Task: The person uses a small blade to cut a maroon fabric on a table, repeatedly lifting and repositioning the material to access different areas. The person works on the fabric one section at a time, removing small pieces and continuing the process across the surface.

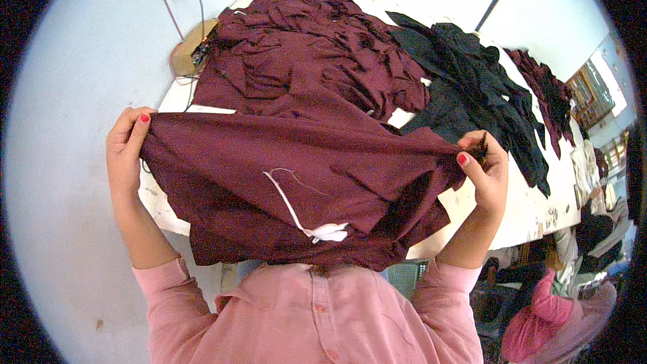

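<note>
Maroon cloth panel [377, 175]: found at the centre of the frame, directly between the two hands, its long axis running left to right and dipping slightly toward the right. Left hand [129, 140] is at its upper left corner, right hand [486, 167] at its upper right. Upper edge drawn fairly taut; lower part hangs in folds before the pink shirt [283, 303].

Grip: both hands closed on the cloth, thumbs on the near face, fingers mostly behind.

A white strip [286, 201] lies aslant on the panel, ending lower right at a white scrap [330, 232]; the scrap is nearer the right hand. Neither hand touches it.

Beyond, at upper centre, a maroon cloth heap [290, 54] rests on the white table [519, 212], black cloth [465, 98] to its right. Whether panel and heap are joined cannot be determined.
</note>
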`<control>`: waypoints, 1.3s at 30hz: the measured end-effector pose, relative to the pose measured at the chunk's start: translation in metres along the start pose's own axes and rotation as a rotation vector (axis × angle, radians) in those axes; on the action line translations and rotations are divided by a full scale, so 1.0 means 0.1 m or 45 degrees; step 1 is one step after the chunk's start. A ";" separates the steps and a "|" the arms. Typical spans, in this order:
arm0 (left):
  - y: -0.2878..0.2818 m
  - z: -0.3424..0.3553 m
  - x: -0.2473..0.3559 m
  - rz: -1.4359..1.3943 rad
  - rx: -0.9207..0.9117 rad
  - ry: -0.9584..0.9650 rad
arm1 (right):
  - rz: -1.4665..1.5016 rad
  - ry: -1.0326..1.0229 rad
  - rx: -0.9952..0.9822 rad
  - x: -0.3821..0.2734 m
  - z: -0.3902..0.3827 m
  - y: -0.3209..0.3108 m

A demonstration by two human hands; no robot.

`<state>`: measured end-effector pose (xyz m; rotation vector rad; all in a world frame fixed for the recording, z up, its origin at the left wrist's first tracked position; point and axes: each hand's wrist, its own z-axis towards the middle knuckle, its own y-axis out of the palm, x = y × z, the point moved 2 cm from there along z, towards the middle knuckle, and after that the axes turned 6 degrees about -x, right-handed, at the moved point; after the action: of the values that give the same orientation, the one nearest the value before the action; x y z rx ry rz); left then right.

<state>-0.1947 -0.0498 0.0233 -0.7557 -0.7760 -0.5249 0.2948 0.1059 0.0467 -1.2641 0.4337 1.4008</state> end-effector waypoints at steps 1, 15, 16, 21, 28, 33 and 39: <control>0.00 0.02 -0.10 -0.101 -0.028 -0.062 | 0.055 0.060 -0.023 0.02 -0.01 0.01; 1.72 -0.02 1.14 -0.004 -0.452 0.742 | 0.638 -0.142 -0.272 -0.05 0.19 0.53; 1.86 -0.07 1.32 -0.134 -0.532 0.833 | 0.682 -0.203 -0.292 -0.08 0.19 0.56; 2.09 -0.15 1.42 -0.552 -1.119 0.333 | 0.408 -0.175 -0.214 -0.10 0.12 0.50; 1.94 -0.73 1.64 0.193 -1.117 0.721 | -0.310 -0.170 0.451 0.14 0.04 0.54; 1.88 -0.77 1.41 -0.277 -1.801 0.993 | 0.358 -0.180 0.436 0.23 0.06 0.69; 2.03 -0.14 1.11 -0.067 -0.882 0.516 | 0.833 -0.132 0.260 0.07 -0.02 0.73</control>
<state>0.0143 0.0500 0.0205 -1.2160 -0.2205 -0.9821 0.2333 0.0861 0.0119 -0.9080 0.9507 1.8954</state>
